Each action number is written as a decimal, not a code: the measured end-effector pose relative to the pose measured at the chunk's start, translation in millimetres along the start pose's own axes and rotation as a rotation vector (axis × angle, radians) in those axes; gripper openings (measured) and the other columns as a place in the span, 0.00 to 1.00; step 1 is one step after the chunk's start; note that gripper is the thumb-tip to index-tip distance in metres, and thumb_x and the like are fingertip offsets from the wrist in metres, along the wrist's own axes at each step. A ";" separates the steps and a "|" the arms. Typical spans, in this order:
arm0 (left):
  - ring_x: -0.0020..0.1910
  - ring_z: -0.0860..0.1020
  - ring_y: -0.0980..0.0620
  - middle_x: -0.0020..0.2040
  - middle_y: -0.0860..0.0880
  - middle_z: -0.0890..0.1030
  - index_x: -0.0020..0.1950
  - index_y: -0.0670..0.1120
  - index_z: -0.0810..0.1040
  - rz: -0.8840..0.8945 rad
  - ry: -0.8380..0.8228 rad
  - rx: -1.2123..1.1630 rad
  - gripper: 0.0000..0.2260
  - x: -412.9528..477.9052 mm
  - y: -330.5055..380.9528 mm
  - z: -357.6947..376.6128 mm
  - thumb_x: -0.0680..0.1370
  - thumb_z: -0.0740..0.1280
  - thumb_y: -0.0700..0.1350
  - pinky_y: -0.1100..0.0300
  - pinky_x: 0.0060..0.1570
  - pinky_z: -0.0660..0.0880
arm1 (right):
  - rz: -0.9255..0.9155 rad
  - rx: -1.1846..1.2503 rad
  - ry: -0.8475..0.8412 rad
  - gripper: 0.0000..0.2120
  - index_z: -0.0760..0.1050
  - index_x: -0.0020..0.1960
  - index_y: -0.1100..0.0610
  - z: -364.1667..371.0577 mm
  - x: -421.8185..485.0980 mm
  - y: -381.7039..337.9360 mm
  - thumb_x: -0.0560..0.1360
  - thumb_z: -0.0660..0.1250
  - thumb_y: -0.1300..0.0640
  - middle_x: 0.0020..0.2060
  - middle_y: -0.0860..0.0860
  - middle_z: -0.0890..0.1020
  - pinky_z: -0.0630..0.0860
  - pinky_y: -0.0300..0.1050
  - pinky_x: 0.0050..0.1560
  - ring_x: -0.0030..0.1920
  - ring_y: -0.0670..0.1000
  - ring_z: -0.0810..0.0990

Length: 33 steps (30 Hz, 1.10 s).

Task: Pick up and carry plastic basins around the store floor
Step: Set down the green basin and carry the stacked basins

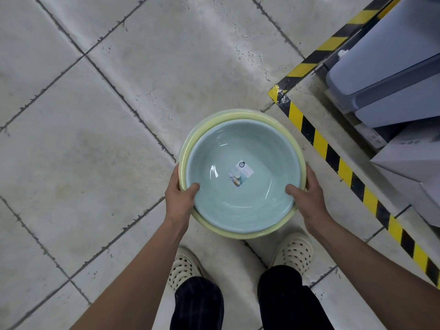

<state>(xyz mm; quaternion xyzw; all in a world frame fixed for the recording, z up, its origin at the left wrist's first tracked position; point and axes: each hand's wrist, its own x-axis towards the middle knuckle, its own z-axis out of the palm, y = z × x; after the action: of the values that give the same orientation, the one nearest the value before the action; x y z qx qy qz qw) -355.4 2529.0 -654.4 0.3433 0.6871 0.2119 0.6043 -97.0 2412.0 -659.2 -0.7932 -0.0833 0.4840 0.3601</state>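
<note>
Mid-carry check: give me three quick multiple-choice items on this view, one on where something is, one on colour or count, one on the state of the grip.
1. Where does the black-and-yellow hazard tape run?
A. On the floor to the person's right
B. Across the basin rim
C. Behind the person's left shoe

2. What colour is the inner basin?
A. Red
B. Pale blue-green
C. Black

3. How are the nested basins held?
A. Left hand only
B. Resting on the floor, untouched
C. Both hands on opposite sides of the rim

Answers:
1 A: the striped tape borders the shelf area on the right.
2 B: the pale blue-green basin sits inside the pale yellow basin.
3 C: the left hand and right hand grip the rims, thumbs inside.
</note>
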 end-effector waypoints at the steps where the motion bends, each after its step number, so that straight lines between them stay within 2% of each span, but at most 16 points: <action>1: 0.55 0.82 0.55 0.55 0.58 0.83 0.69 0.59 0.74 0.013 -0.013 0.014 0.27 1.8 -2.6 -0.6 0.75 0.68 0.35 0.53 0.55 0.81 | -0.011 -0.016 -0.006 0.36 0.66 0.71 0.37 -1.3 1.8 1.8 0.66 0.68 0.58 0.57 0.43 0.78 0.79 0.51 0.52 0.56 0.47 0.78; 5: 0.59 0.80 0.55 0.60 0.58 0.80 0.71 0.62 0.71 0.061 -0.065 0.099 0.27 9.0 -10.7 -6.6 0.75 0.71 0.41 0.51 0.58 0.79 | -0.056 -0.009 -0.051 0.34 0.64 0.72 0.37 -4.9 8.8 10.8 0.72 0.69 0.62 0.58 0.41 0.76 0.78 0.48 0.55 0.57 0.42 0.76; 7: 0.61 0.79 0.55 0.63 0.56 0.79 0.71 0.61 0.70 0.063 -0.082 0.111 0.26 15.8 -12.2 -10.4 0.75 0.73 0.47 0.51 0.60 0.78 | -0.060 -0.006 -0.085 0.35 0.64 0.71 0.35 -6.1 12.2 10.1 0.71 0.74 0.53 0.66 0.44 0.73 0.77 0.52 0.60 0.64 0.46 0.75; 9: 0.61 0.80 0.53 0.64 0.54 0.79 0.71 0.58 0.70 0.017 -0.139 0.080 0.28 26.9 -11.5 -11.5 0.73 0.75 0.53 0.47 0.61 0.78 | -0.043 -0.016 -0.123 0.41 0.61 0.72 0.33 -9.9 21.2 10.3 0.65 0.78 0.42 0.71 0.45 0.69 0.75 0.57 0.63 0.68 0.49 0.73; 10: 0.61 0.80 0.51 0.64 0.53 0.80 0.72 0.57 0.70 -0.002 -0.180 0.067 0.30 32.9 -11.5 -12.0 0.72 0.75 0.54 0.46 0.61 0.77 | -0.032 -0.008 -0.149 0.43 0.61 0.72 0.32 -11.4 26.6 10.5 0.63 0.78 0.40 0.71 0.45 0.70 0.75 0.58 0.63 0.68 0.50 0.73; 15: 0.59 0.81 0.52 0.64 0.52 0.80 0.74 0.55 0.66 0.006 -0.234 0.075 0.32 51.0 -18.1 -13.7 0.73 0.75 0.52 0.46 0.61 0.78 | -0.091 0.013 -0.230 0.35 0.66 0.71 0.37 -10.3 42.8 8.9 0.68 0.74 0.51 0.63 0.46 0.78 0.80 0.57 0.58 0.61 0.51 0.79; 21: 0.66 0.76 0.54 0.73 0.54 0.71 0.78 0.59 0.58 -0.031 -0.296 0.112 0.47 61.8 -22.8 -23.7 0.65 0.78 0.64 0.47 0.66 0.74 | -0.085 0.049 -0.261 0.36 0.64 0.73 0.38 -9.0 44.7 12.2 0.69 0.74 0.42 0.65 0.47 0.77 0.78 0.57 0.60 0.63 0.51 0.78; 26: 0.69 0.74 0.52 0.76 0.54 0.66 0.77 0.62 0.57 -0.050 -0.317 0.075 0.45 70.4 -32.2 -28.7 0.66 0.77 0.65 0.45 0.67 0.72 | -0.028 0.087 -0.276 0.43 0.58 0.76 0.38 -11.9 51.4 20.3 0.66 0.75 0.36 0.69 0.47 0.74 0.75 0.61 0.64 0.66 0.52 0.77; 33: 0.68 0.75 0.51 0.75 0.53 0.69 0.77 0.62 0.57 -0.056 -0.355 0.095 0.46 77.9 -31.7 -30.0 0.65 0.78 0.63 0.44 0.66 0.73 | -0.012 0.070 -0.304 0.45 0.56 0.76 0.38 -15.7 58.3 20.9 0.65 0.76 0.37 0.69 0.47 0.73 0.75 0.62 0.63 0.66 0.53 0.76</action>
<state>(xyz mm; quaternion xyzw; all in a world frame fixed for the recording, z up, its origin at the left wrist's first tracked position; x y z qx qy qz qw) -394.2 2568.1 -724.7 0.3842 0.5884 0.0983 0.7046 -58.4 2417.1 -709.8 -0.6974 -0.1245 0.5988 0.3736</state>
